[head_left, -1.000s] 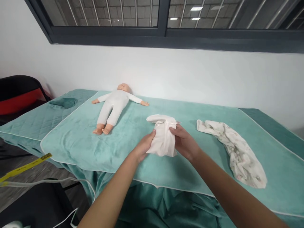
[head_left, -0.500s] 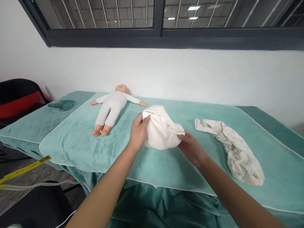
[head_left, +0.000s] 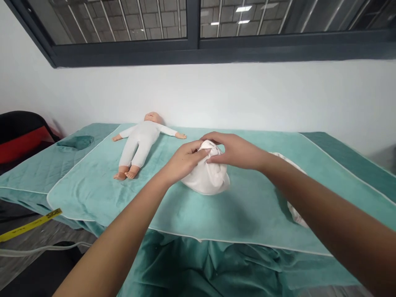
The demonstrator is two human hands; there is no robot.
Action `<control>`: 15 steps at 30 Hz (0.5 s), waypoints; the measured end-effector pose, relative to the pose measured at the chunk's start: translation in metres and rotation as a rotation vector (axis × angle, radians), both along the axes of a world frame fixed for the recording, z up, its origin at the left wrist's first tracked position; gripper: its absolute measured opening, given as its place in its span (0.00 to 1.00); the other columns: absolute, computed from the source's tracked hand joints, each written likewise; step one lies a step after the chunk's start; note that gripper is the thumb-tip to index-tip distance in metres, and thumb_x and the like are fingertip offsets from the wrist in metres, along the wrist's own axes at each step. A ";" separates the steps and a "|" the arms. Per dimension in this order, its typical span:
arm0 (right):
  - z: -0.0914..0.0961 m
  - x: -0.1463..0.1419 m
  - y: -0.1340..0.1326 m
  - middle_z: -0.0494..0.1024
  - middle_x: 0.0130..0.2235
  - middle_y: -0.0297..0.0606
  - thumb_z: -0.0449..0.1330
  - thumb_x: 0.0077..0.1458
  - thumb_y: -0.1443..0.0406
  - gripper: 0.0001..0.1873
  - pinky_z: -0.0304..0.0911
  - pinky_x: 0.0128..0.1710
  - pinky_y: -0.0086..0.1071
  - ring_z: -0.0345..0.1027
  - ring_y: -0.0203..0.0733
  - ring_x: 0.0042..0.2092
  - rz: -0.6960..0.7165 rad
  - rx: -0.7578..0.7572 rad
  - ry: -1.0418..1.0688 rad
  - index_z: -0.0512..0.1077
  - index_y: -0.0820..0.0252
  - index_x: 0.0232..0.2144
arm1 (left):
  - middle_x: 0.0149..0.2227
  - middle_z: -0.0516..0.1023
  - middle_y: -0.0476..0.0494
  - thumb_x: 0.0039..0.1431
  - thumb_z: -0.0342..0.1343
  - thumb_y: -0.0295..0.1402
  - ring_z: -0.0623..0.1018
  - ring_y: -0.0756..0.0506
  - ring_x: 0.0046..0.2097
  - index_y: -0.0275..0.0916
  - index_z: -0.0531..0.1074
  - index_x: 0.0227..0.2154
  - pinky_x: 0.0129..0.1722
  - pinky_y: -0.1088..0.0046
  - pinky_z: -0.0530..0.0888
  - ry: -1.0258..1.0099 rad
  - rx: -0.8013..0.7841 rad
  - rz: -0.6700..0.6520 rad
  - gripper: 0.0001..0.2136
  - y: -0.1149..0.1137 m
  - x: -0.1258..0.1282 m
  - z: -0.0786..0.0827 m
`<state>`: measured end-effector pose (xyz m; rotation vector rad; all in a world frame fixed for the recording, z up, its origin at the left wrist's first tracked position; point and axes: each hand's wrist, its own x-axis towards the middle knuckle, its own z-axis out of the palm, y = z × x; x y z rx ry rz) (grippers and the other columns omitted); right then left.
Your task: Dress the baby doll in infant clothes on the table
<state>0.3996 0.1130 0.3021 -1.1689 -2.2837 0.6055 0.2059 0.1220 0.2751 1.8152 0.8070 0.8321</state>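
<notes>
A bunched white cloth (head_left: pixel 206 179) hangs in front of me, its lower part rounded and its top gathered in folds. From the left, my left hand (head_left: pixel 185 160) is closed on the gathered top, thumb on the near side. Thumb and fingers of my right hand (head_left: pixel 236 152) grip the same top edge from the right, close to the left fingertips. Beyond and to the left, a baby doll (head_left: pixel 140 138) in a white suit lies on its back, arms spread and bare feet toward me. Whether the white cloth is a garment I cannot tell.
A teal velvety cover (head_left: pixel 102 177) with white piping spreads over the bed. A pale patterned garment (head_left: pixel 295 212) lies at the right, largely behind my right forearm. A black and red chair (head_left: pixel 27 140) stands at the left; a yellow strap (head_left: pixel 31 225) hangs near the front edge.
My right hand has moved from the cloth's lower right corner up and left to its top, beside my left hand. The cloth is now bunched more tightly. The view has shifted slightly.
</notes>
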 end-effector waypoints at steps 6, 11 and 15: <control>0.007 0.001 -0.001 0.76 0.38 0.33 0.65 0.47 0.57 0.16 0.58 0.33 0.31 0.67 0.40 0.37 -0.059 -0.031 -0.035 0.72 0.56 0.39 | 0.30 0.67 0.52 0.58 0.56 0.43 0.66 0.50 0.32 0.39 0.67 0.30 0.31 0.75 0.61 -0.013 -0.049 0.015 0.12 -0.007 -0.011 -0.001; 0.009 0.005 -0.012 0.71 0.34 0.33 0.64 0.48 0.54 0.15 0.54 0.31 0.29 0.63 0.37 0.34 -0.095 -0.064 0.027 0.67 0.57 0.31 | 0.25 0.60 0.54 0.55 0.60 0.43 0.62 0.52 0.28 0.39 0.59 0.25 0.27 0.75 0.56 0.003 -0.040 0.023 0.17 -0.006 -0.018 0.002; 0.018 0.012 -0.011 0.70 0.30 0.31 0.62 0.48 0.54 0.14 0.51 0.28 0.29 0.61 0.36 0.30 -0.230 -0.082 -0.112 0.65 0.57 0.30 | 0.25 0.61 0.54 0.53 0.60 0.42 0.62 0.52 0.28 0.40 0.61 0.25 0.27 0.75 0.56 0.134 0.057 0.018 0.16 -0.002 -0.024 0.010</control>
